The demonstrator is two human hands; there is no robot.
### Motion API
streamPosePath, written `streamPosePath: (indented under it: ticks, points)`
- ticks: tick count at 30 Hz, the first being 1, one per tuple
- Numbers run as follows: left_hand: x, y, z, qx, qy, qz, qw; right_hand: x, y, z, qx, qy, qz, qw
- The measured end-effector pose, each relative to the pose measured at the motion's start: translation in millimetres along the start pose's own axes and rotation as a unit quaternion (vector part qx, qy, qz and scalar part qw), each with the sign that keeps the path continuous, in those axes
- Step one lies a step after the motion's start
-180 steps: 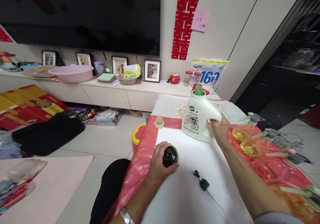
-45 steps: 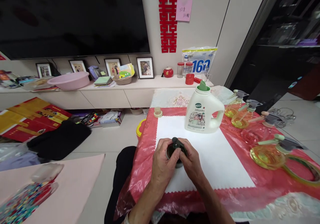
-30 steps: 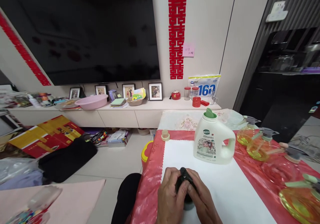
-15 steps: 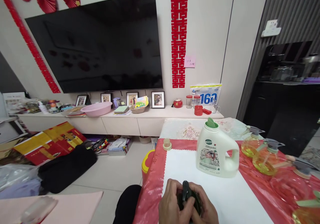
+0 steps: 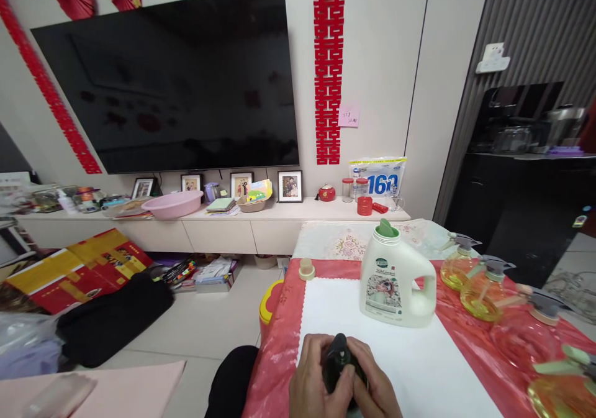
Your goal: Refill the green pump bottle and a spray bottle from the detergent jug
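Close to the table's near edge, a dark pump bottle (image 5: 333,368) is wrapped by both my hands. My left hand (image 5: 307,377) closes round its left side, and my right hand (image 5: 376,384) closes round its right side. The thumbs meet near the dark pump head (image 5: 340,343); the bottle's lower part is hidden by my fingers. Behind my hands, an uncapped white detergent jug (image 5: 388,287) stands upright on a white sheet (image 5: 326,306), its green pour spout (image 5: 386,228) showing. A small pale cap (image 5: 307,269) lies at the sheet's far left corner.
Several clear pump bottles with yellow, pink and orange liquid, one a pink bottle (image 5: 521,340), line the right side of the red tablecloth (image 5: 274,349). A yellow-and-red stool (image 5: 269,303) stands left of the table. Beyond is a low cabinet (image 5: 218,235) with frames and jars.
The camera has turned slightly right, so the room sits further left. The dark pump head between my hands has changed angle and shows more of its top. Both hands keep their hold.
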State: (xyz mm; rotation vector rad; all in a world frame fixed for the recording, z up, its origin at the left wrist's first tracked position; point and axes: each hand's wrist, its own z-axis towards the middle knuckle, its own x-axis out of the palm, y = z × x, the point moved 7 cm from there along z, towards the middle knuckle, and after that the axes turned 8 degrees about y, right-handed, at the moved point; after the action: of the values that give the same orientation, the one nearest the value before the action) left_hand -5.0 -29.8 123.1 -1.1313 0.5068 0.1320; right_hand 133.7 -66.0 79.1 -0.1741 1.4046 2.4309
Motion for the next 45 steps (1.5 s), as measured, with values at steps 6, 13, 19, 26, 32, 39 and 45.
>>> streamPosePath:
  ticks: [6, 13, 19, 26, 32, 39, 45]
  points:
    - [-1, 4, 3, -0.034, 0.002, 0.011, 0.999, 8, -18, -9, 0.032, -0.063, 0.015, 0.997]
    - [0, 8, 2, -0.056, -0.016, 0.012, 0.998, 16, -24, -14, 0.083, -0.103, 0.038, 0.99]
    - [1, 7, 2, -0.04, -0.025, -0.039, 0.998, -1, 0, -2, 0.008, -0.012, 0.018, 1.0]
    - [3, 5, 1, -0.033, -0.042, -0.019, 0.998, 0, -2, 0, 0.011, -0.009, -0.001, 1.0]
    - [2, -5, -1, -0.019, -0.056, 0.016, 0.998, 8, -12, -5, 0.017, -0.043, 0.032, 0.998]
    - [1, 1, 3, -0.028, -0.027, 0.004, 0.999, 15, -14, -6, 0.086, -0.076, 0.05, 0.992]
    - [3, 7, 1, -0.024, -0.022, -0.017, 0.999, 8, 4, 1, 0.028, -0.019, 0.024, 0.999]
